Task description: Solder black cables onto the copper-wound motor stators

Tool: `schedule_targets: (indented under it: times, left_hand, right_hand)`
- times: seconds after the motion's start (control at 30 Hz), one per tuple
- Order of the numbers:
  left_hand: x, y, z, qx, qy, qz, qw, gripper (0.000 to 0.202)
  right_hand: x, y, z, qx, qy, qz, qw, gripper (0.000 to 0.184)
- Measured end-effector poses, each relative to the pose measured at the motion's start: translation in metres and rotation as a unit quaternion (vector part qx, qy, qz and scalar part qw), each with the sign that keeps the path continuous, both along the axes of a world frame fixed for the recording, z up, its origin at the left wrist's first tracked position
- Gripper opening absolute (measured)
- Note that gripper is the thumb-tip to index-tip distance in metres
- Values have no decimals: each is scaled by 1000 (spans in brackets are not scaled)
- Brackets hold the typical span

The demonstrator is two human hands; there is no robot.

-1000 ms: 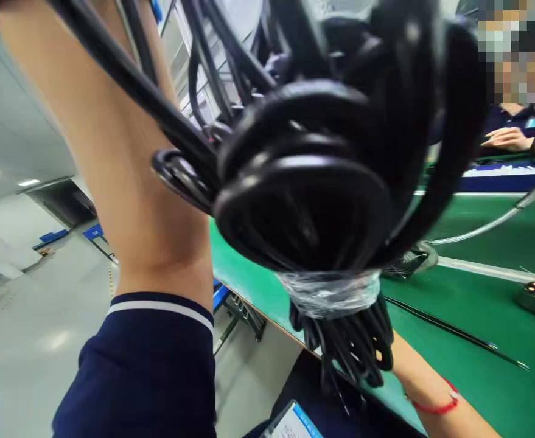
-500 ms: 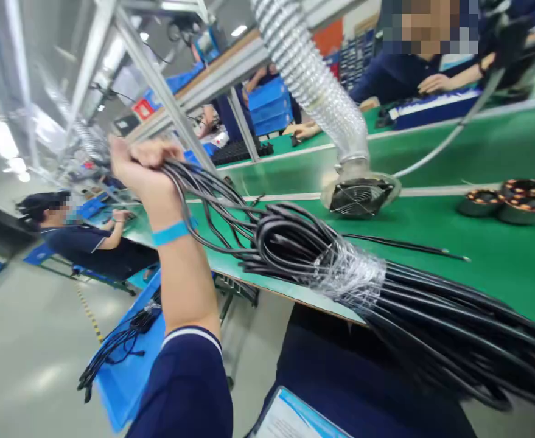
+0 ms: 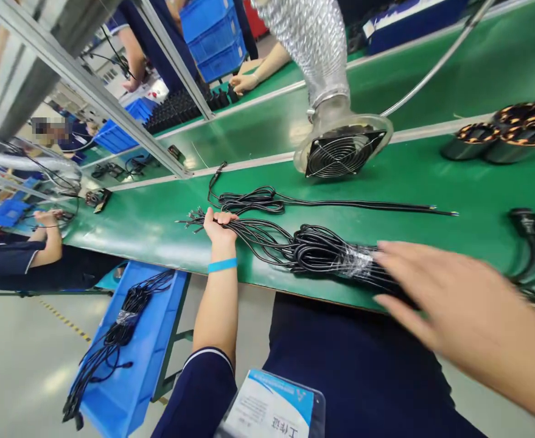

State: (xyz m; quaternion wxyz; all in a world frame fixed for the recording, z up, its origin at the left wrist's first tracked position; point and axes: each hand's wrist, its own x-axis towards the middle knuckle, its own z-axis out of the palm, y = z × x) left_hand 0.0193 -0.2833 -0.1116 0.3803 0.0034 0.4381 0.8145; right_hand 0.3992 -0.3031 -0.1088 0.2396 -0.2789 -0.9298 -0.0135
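My left hand [image 3: 220, 226], with a blue band at its wrist, is closed around the loose ends of a bundle of black cables [image 3: 322, 252]. Stripped tips stick out beyond my fist. Clear plastic wrap [image 3: 356, 261] binds the bundle's middle, and the bundle lies along the front of the green bench. Over its right part hangs my right hand [image 3: 440, 292], slightly blurred, fingers stretched out and thumb apart. Whether it touches the cables I cannot tell. Behind the bundle lies a single coiled black cable [image 3: 253, 199], its two long leads pointing right.
A fume duct with a fan grille [image 3: 344, 155] hangs over the bench. Copper-wound stators [image 3: 472, 141] stand at the back right, near black connectors [image 3: 529, 228]. A blue bin [image 3: 148, 353] at lower left holds another cable bundle. Co-workers sit left and across.
The cable bundle has come down onto the bench, my left hand lowering with its ends. My right hand has come into view over the bundle. The view has tilted down.
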Motion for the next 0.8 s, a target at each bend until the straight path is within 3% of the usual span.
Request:
schedule_targets:
  times: [0.03, 0.1, 0.17, 0.23, 0.27, 0.33, 0.53, 0.63, 0.8]
  left_hand:
    - [-2, 3, -1, -6, -1, -5, 1000, 52]
    - [-4, 11, -4, -14, -9, -14, 1000, 51]
    - [-7, 21, -6, -18, -20, -20, 999, 49]
    - [-9, 31, -9, -20, -31, -24, 999, 47]
    - [-9, 36, -11, -21, -36, -26, 999, 46]
    - [-10, 43, -16, -23, -44, -27, 998, 46]
    - [-11, 46, -27, -32, -47, -33, 998, 45]
    - [-11, 44, -27, -39, -57, -34, 997, 45]
    - [-10, 44, -25, -42, -63, -35, 997, 45]
  right_hand:
    - [-12, 6, -1, 62, -25, 12, 998, 40]
    - [-29, 26, -4, 81, -83, -17, 993, 41]
    - [-34, 58, -8, 8, -89, -41, 995, 58]
    - [-31, 92, -8, -120, -87, -34, 988, 78]
    - [-29, 106, -7, -169, -82, -16, 982, 78]
    - [-27, 123, -2, -190, -66, 40, 979, 71]
    - [-40, 100, 6, 15, -93, 104, 990, 33]
    - [-47, 91, 7, 46, -123, 130, 983, 30]
    - [-53, 101, 14, 86, -135, 206, 965, 42]
